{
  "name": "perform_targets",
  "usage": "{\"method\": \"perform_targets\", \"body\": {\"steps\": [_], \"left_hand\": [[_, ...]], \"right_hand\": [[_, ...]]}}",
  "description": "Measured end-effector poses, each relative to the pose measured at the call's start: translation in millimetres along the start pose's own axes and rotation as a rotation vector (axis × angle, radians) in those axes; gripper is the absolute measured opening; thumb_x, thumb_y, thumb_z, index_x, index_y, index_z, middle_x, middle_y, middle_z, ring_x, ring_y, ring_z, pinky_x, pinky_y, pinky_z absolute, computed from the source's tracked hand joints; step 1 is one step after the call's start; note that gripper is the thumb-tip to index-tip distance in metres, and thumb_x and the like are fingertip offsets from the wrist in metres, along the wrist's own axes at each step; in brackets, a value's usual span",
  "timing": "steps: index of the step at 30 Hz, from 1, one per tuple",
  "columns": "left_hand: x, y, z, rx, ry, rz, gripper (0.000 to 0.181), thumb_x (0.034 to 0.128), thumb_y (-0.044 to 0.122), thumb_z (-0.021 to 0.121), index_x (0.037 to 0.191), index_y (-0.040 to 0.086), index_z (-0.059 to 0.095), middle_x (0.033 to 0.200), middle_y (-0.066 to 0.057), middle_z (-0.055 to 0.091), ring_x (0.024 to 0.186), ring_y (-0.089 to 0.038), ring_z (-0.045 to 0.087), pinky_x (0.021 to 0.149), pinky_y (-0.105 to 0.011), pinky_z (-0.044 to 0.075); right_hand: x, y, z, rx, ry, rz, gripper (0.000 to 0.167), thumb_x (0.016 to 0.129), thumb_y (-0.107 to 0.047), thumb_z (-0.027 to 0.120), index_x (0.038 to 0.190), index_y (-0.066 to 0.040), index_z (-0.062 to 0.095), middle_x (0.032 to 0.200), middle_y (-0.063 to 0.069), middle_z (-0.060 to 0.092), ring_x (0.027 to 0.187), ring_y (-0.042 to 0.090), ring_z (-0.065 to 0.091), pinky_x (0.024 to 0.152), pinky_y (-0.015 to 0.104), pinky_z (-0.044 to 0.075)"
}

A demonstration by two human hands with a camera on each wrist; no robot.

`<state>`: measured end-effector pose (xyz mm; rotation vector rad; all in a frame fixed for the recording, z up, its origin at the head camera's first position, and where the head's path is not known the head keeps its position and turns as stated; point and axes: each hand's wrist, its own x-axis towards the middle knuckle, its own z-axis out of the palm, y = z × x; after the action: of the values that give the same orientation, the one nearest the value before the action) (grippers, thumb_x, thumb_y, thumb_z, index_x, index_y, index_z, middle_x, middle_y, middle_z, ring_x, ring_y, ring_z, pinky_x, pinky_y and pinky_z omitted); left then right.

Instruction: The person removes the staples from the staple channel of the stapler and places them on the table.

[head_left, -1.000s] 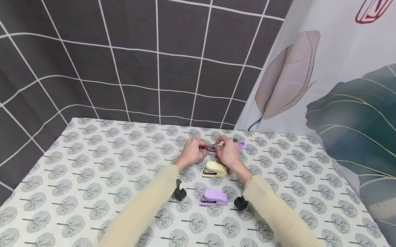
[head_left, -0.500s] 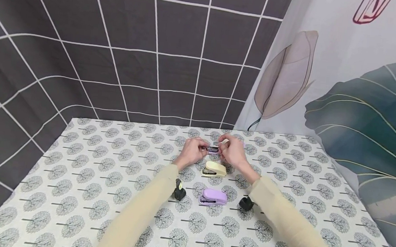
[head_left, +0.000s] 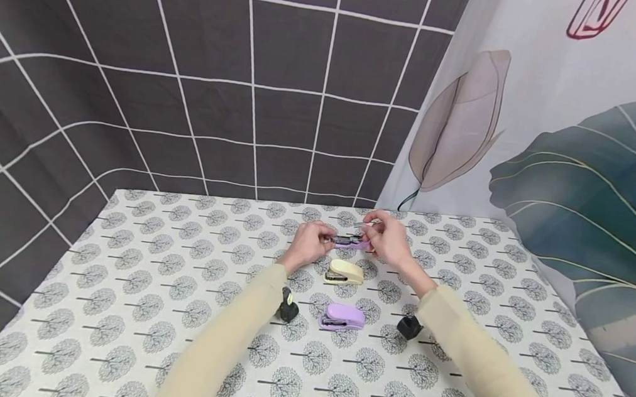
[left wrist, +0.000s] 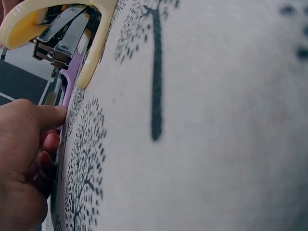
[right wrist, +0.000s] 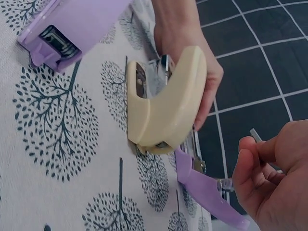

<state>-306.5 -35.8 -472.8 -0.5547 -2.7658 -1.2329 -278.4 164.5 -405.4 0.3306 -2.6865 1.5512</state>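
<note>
At the far side of the table lies a purple stapler (head_left: 355, 245), its cover swung back and its metal channel exposed. My left hand (head_left: 308, 245) pinches its left end between thumb and fingers; the thumb meets the purple base in the left wrist view. My right hand (head_left: 389, 239) is at the stapler's other end, pinching a small grey strip, seemingly staples (right wrist: 255, 134), raised above the channel. In the right wrist view the purple stapler (right wrist: 207, 187) is partly hidden behind a cream-yellow stapler (right wrist: 185, 101).
Closer to me than the hands stands the cream-yellow stapler (head_left: 345, 271). A second purple stapler (head_left: 343, 317) lies nearer still, between my forearms. Black wrist devices sit by both cuffs. The tree-print tablecloth (head_left: 173, 299) ends at a dark gridded curtain (head_left: 200, 112).
My right hand has drawn away to the right from the stapler with the grey strip, uncovering more of the channel and purple base. My left hand keeps its place.
</note>
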Motion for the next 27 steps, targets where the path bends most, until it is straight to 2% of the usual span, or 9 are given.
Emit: {"method": "perform_targets", "body": {"steps": [2,7,16,23,27], "left_hand": [[-0.2,0.0,0.1,-0.001,0.0,-0.001,0.029,0.0839,0.004,0.078,0.112,0.001,0.073,0.107,-0.008,0.069,0.081,-0.015,0.06,0.071,-0.02,0.05],[-1.3,1.2,-0.4,-0.004,-0.003,-0.012,0.029,0.0838,0.004,0.078,0.112,0.001,0.073,0.11,-0.009,0.069,0.082,-0.015,0.061,0.07,-0.02,0.05],[-1.0,1.7,-1.1,0.013,0.005,0.004,0.029,0.0834,0.004,0.078,0.112,0.001,0.073,0.108,-0.008,0.069,0.082,-0.016,0.061,0.072,-0.021,0.05],[-0.9,2.2,-0.8,-0.012,-0.007,-0.012,0.03,0.0844,0.003,0.077,0.114,0.001,0.072,0.115,-0.009,0.068,0.083,-0.016,0.061,0.073,-0.02,0.05],[-0.8,2.1,-0.5,0.002,0.002,-0.001,0.03,0.0838,0.004,0.078,0.113,0.001,0.073,0.113,-0.009,0.069,0.083,-0.016,0.061,0.072,-0.021,0.05]], "right_hand": [[-0.2,0.5,-3.5,0.011,-0.001,0.016,0.015,0.098,0.001,0.059,0.112,0.004,0.058,0.081,0.025,0.066,0.057,0.032,0.063,0.051,0.05,0.055],[0.5,3.0,-14.5,0.054,0.0,0.045,0.015,0.098,0.001,0.059,0.113,0.003,0.058,0.087,0.029,0.065,0.054,0.02,0.06,0.051,0.044,0.055],[-0.1,13.7,-33.7,0.107,0.006,0.07,0.018,0.099,-0.001,0.058,0.116,0.006,0.054,0.087,0.029,0.065,0.059,0.028,0.064,0.05,0.034,0.054],[-2.4,24.4,-47.7,0.137,0.038,0.117,0.021,0.1,-0.002,0.057,0.119,0.007,0.052,0.082,0.02,0.067,0.058,0.02,0.063,0.05,0.029,0.053],[-3.3,32.2,-54.9,0.162,0.045,0.144,0.022,0.101,-0.002,0.056,0.12,0.007,0.05,0.085,0.022,0.066,0.059,0.018,0.063,0.05,0.026,0.052]]}}
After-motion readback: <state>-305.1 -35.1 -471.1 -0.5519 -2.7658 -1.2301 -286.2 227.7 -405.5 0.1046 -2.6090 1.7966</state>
